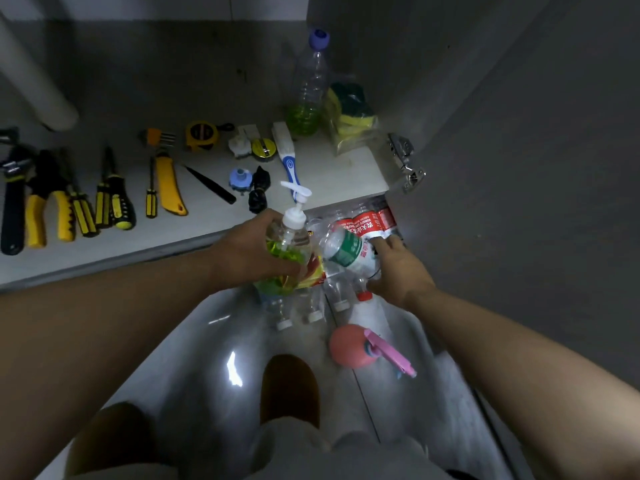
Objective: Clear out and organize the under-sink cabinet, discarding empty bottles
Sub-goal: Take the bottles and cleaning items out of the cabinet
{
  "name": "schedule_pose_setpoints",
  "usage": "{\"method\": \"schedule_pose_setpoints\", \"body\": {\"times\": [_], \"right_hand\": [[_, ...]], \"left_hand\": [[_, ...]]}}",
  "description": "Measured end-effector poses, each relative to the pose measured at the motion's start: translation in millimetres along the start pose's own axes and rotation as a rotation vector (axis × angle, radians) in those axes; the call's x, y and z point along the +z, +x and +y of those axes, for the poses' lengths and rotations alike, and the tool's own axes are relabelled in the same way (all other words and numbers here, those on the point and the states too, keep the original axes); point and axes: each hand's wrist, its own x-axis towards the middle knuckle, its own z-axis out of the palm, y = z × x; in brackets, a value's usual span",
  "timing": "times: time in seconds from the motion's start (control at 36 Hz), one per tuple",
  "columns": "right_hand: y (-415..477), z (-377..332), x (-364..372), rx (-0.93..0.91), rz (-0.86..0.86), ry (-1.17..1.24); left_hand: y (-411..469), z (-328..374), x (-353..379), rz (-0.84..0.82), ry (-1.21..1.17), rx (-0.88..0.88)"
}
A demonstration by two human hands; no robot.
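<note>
Green soap bottle (289,244) clasped in left hand (242,251), part full, likely kept | right hand (401,271) grips water bottle (343,249) in front of cabinet shelf (346,174), probably trash.

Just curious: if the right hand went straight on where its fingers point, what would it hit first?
Probably the red-labelled bottles just beyond the right hand, which holds a green-labelled bottle; depth is unclear.

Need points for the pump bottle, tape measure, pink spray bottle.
pump bottle (290,238): head view, clear shoulder below the white pump.
tape measure (201,135): head view, centre of the yellow case.
pink spray bottle (348,346): head view, round pink body.
</note>
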Motion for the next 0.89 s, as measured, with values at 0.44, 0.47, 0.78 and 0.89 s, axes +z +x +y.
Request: {"method": "schedule_pose_setpoints", "body": {"times": [0.44,0.47,0.78,0.89], "right_hand": [[13,-28,-40,-0.397,-0.109,-0.763],[17,-28,-39,-0.389,-0.130,-0.771],[27,-23,-21,-0.296,-0.213,-0.552],[27,-20,-15,-0.243,-0.201,-0.415]], "left_hand": [[-13,-23,-26,0.014,0.100,0.001],[-14,-25,-26,0.011,0.097,0.002],[-10,-24,-28,0.004,0.043,0.001],[-9,-24,-25,0.001,0.039,-0.007]]}}
